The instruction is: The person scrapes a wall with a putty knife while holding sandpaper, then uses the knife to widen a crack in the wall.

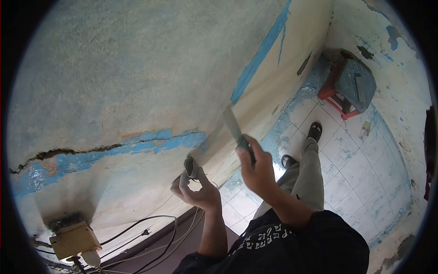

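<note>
My left hand [198, 192] is closed around a small grey round object [190, 167], like a cup or roll, held close to the wall. Raised a little to the right, my right hand [256, 166] grips the dark handle of a flat-bladed scraper [232, 124]. Its blade points up and left toward the pale plastered wall [137, 77]. The blade's tip is near the wall; whether it touches is unclear.
The wall has peeling blue paint and a long horizontal crack [68, 153]. A yellowed electrical box [75, 239] with several cables [150, 228] hangs at lower left. Below are my legs and sandals on a tiled floor [365, 169]. A red stool [349, 86] stands in the corner.
</note>
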Tool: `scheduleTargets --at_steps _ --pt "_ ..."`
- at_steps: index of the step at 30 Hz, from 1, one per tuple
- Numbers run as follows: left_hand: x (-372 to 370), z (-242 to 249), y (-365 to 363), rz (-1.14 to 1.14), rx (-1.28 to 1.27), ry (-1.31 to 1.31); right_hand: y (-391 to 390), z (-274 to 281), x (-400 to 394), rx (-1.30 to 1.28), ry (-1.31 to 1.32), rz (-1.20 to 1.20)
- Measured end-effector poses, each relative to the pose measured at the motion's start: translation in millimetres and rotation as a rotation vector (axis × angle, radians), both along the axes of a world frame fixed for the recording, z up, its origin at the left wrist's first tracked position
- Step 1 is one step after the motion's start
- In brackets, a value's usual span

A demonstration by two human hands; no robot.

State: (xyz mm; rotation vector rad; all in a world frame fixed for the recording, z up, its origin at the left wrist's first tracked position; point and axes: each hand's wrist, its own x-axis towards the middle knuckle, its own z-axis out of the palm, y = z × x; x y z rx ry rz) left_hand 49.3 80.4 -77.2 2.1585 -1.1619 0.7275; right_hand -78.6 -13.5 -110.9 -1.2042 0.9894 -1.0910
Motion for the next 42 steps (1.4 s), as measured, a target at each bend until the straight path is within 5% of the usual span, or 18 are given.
scheduleTargets --at_steps 4,7,12,15,19,24,28,42 --pt "0.9 1.0 3.4 -0.02 -0.01 0.014 -55.2 23.9 -11.6 0.258 0.057 0.012" --pt "-0.6 1.5 0.4 -0.006 0.003 0.011 2.1 -1.5 3.7 0.012 0.027 -0.01" --pt "2.0 -1.5 1.1 0.018 0.025 -0.039 -20.4 24.9 -13.6 0.331 -0.011 0.214" --pt "-2.5 0.2 1.3 0.02 0.018 -0.023 -3.4 17.6 -6.1 0.15 -0.021 0.091" --pt "3.3 -1.1 -0.6 -0.004 0.018 -0.018 -36.8 10.9 -9.3 0.241 0.031 0.008" --pt "0.0 0.8 0.4 0.011 0.04 -0.041 -0.3 5.8 -1.9 0.083 -0.021 0.073" --pt "0.7 -0.9 1.2 0.023 0.027 -0.048 -27.7 22.9 -18.2 0.298 0.016 0.207" --pt "0.7 0.1 1.2 0.004 0.035 -0.038 3.9 10.1 -2.0 0.198 -0.057 0.127"
